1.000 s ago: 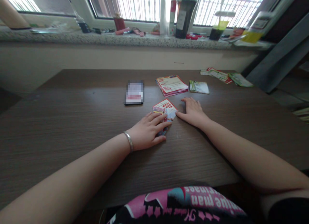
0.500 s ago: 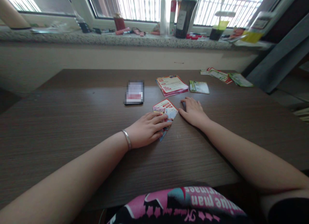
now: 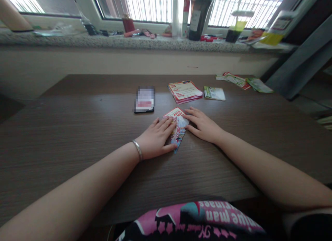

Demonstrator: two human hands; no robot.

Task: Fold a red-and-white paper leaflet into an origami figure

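A partly folded sheet of printed paper lies on the brown table, its lower end tapering to a point. Its upper corner is white and red, and the folded part is light blue. My left hand, with a silver bangle at the wrist, lies flat across the left side of the paper, fingers stretched out and thumb apart. On the opposite side, my right hand has its fingers spread, the tips at the paper's right edge. The left fingers hide part of the paper.
Behind the hands are a stack of printed sheets and a smaller green-and-white stack. A phone-like object, its face blurred, lies to the left. Several folded papers rest at the back right. Bottles line the granite windowsill.
My right hand has shifted left, bringing its fingers to the paper's edge. My left fingers have drawn back and turned upward, uncovering more of the blue part.
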